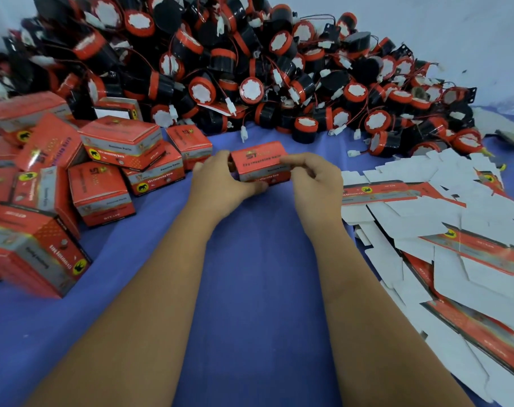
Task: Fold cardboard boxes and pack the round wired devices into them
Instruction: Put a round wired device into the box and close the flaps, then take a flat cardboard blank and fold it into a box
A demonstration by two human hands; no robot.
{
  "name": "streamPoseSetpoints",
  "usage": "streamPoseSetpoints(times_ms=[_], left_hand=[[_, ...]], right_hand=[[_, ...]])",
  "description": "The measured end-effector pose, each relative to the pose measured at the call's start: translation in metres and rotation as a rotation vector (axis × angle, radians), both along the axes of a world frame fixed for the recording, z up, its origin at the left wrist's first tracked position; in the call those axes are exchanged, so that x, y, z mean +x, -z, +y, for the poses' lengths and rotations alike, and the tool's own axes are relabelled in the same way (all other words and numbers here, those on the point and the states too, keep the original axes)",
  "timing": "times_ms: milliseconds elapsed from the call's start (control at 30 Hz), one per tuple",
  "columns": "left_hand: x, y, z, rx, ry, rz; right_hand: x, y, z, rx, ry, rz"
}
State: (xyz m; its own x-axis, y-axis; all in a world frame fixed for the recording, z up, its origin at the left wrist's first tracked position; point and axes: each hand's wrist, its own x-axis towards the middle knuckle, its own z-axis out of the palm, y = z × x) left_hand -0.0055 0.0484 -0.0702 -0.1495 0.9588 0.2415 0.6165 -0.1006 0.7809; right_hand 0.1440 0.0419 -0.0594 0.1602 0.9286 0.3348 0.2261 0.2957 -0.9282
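A small red cardboard box (260, 164) with printed lettering sits between my hands over the blue cloth. My left hand (220, 182) grips its left end, thumb under the front edge. My right hand (316, 179) pinches its right end with curled fingers. Behind the box rises a big heap of round black-and-red wired devices (249, 69) with white connectors. What is inside the box is hidden.
Several closed red boxes (102, 165) are piled at the left. A spread of flat unfolded box blanks (443, 230), white side mostly up, covers the right. The blue cloth (255, 274) lies bare between my forearms. A pale wall stands behind the heap.
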Motion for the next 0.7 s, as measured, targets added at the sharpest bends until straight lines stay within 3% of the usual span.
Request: streamPoseSetpoints(times_ms=[167, 333, 400, 500, 600, 700], left_hand=[[0.001, -0.01, -0.004, 0.217, -0.288, -0.452], [0.009, -0.014, -0.009, 0.369, -0.403, -0.481], [0.011, -0.015, -0.009, 0.397, -0.425, -0.544], [0.011, -0.014, -0.009, 0.431, -0.375, -0.808], [0.015, -0.01, -0.011, 0.454, -0.421, -0.761], [0.015, -0.005, -0.008, 0.457, -0.407, -0.737]], right_hand=[[-0.009, -0.003, -0.006, -0.042, -0.133, 0.042], [-0.043, -0.014, -0.012, -0.085, -0.511, 0.155], [-0.063, -0.019, -0.006, -0.126, -0.568, 0.192], [-0.082, -0.03, 0.007, -0.222, -0.591, 0.12], [-0.089, -0.046, 0.018, -0.331, -0.683, 0.092], [-0.095, -0.056, 0.028, -0.305, -0.631, -0.183]])
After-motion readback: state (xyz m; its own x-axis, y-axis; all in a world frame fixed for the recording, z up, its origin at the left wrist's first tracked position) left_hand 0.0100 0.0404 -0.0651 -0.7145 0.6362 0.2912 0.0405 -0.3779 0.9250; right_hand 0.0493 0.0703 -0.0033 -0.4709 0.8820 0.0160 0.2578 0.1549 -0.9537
